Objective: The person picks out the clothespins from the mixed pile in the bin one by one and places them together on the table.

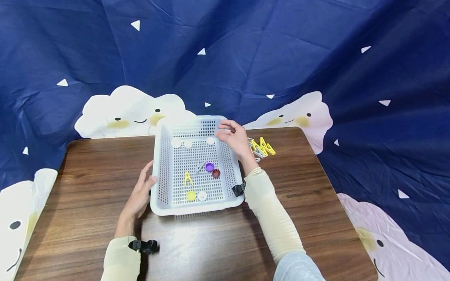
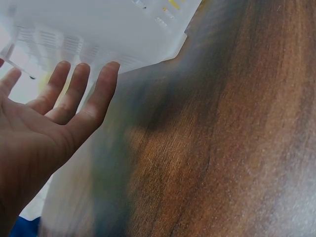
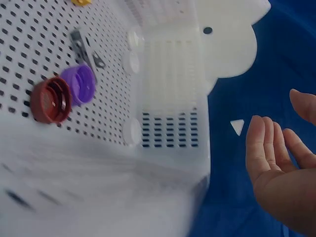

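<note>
White basket sat mid-counter. Inside: three white caps far, one purple cap, one red cap, one yellow, one white near; two clips. Left hand, fingers straight, lay against its left wall. Right hand hovered at far right rim, fingers loose, holding nothing. Only head view showed yellow clips outside.

Caps in basket, pegs rt.
</note>
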